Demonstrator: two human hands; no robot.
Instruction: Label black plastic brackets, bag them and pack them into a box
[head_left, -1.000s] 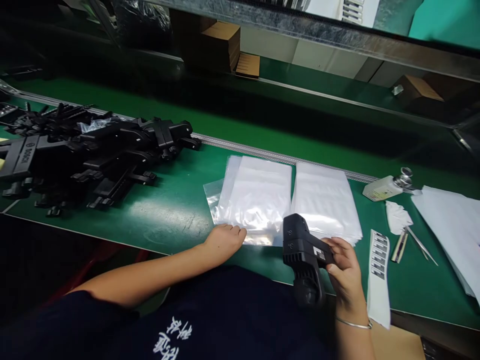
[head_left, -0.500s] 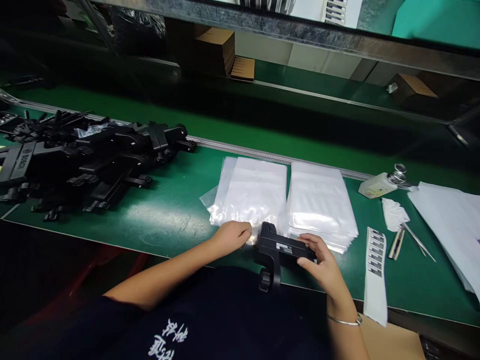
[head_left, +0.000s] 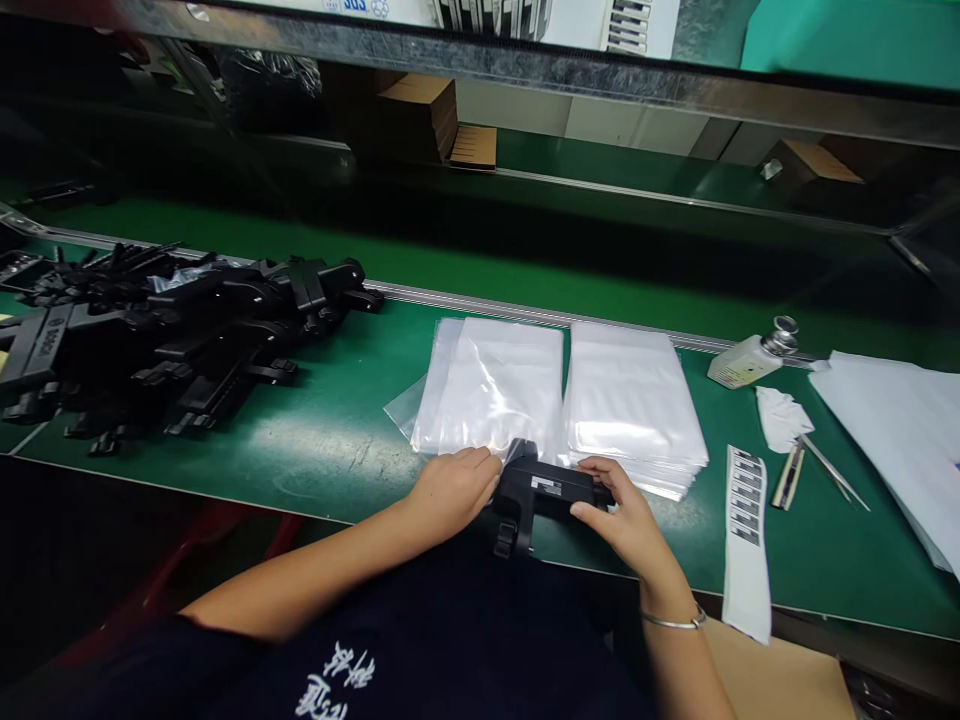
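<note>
My right hand (head_left: 630, 525) grips the right end of a black plastic bracket (head_left: 559, 488) with a small white label and a knob hanging below. It is held over the table's near edge. My left hand (head_left: 456, 490) is closed at the near edge of the left pile of clear plastic bags (head_left: 506, 375), its fingertips pinching a bag's edge. Clear film shows over the bracket's left end, beside these fingertips; how far the bag covers it I cannot tell. To the right lies a second, thicker pile of bags (head_left: 630, 390).
Several black brackets (head_left: 217, 340) are heaped at the left. On the right are a pump bottle (head_left: 750, 360), crumpled white tissue (head_left: 782, 418), a label strip (head_left: 747, 540), a cutter knife (head_left: 787, 478), tweezers (head_left: 834, 472) and white sheets (head_left: 892, 430). A metal shelf edge (head_left: 480, 65) spans overhead.
The bracket and my right hand have shifted left, bringing the bracket's end against my left hand. Clear film now shows over that end. The view has turned slightly.
</note>
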